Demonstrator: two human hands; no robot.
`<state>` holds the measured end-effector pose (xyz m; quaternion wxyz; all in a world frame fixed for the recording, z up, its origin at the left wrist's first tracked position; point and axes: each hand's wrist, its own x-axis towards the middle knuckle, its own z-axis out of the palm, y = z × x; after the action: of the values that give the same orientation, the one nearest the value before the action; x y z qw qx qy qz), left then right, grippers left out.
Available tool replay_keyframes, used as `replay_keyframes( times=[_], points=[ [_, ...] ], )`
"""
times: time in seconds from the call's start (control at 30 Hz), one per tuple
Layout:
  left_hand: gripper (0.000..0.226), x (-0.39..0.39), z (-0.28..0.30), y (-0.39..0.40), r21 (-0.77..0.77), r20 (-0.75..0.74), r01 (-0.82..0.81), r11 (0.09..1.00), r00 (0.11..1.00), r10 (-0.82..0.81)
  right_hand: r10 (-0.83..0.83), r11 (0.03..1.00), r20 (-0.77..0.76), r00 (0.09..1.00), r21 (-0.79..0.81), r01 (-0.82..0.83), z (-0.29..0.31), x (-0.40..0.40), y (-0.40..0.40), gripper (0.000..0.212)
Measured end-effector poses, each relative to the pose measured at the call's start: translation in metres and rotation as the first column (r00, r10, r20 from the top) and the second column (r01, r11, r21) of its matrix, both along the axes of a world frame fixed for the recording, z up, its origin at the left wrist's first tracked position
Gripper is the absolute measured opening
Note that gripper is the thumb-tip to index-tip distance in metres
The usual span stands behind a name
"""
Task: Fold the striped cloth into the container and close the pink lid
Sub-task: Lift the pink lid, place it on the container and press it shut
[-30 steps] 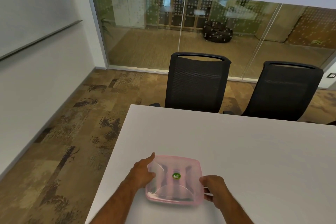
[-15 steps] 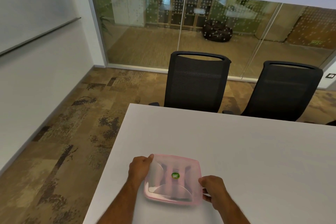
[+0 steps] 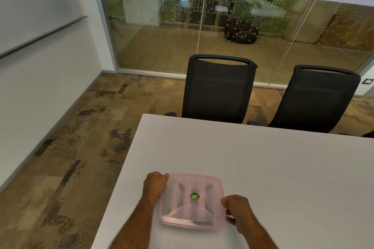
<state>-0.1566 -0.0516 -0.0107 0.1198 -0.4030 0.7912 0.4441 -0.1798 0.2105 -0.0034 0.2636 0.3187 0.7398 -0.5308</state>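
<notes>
A square container with a translucent pink lid [image 3: 210, 190] sits near the front left of the white table [image 3: 263, 157]. The lid lies flat on top and carries a small green sticker [image 3: 194, 196]. Dark stripes of the cloth [image 3: 183, 189] show dimly through the lid. My left hand [image 3: 154, 185] is curled against the lid's left far corner. My right hand [image 3: 237, 208] grips the right edge of the lid and container, fingers curled under the rim.
Two black mesh office chairs [image 3: 218, 87] [image 3: 315, 99] stand at the table's far edge. The table's left edge [image 3: 121, 172] drops to a patterned carpet floor. A glass wall [image 3: 202, 32] runs behind the chairs.
My left hand has closed from an open palm on the lid's corner into a curled fist at that corner. The right hand and the container have stayed almost in place.
</notes>
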Motion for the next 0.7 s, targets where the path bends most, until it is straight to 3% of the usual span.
replay_keyframes(
  times=[0.17,0.37,0.5,0.7],
  points=[
    [0.034,0.011,0.006,0.005,0.01,-0.064,-0.039,0.999,0.997,0.04,-0.003,1.0,-0.022,1.0,-0.021,0.002,-0.001,0.003,0.002,0.009],
    [0.038,0.03,0.01,0.005,0.237,-0.158,-0.067,0.969,0.982,0.107,-0.003,0.997,-0.076,0.997,-0.078,-0.003,0.0,0.013,0.007,0.005],
    [0.032,0.052,0.013,-0.001,0.383,-0.142,-0.04,0.923,0.985,0.102,0.02,0.994,-0.093,0.995,-0.105,-0.03,0.002,0.025,0.015,0.016],
    [0.052,0.085,0.012,-0.003,0.444,-0.087,0.054,0.894,0.996,-0.017,0.099,0.987,-0.116,0.988,-0.116,-0.113,0.002,0.039,0.024,0.037]
  ],
)
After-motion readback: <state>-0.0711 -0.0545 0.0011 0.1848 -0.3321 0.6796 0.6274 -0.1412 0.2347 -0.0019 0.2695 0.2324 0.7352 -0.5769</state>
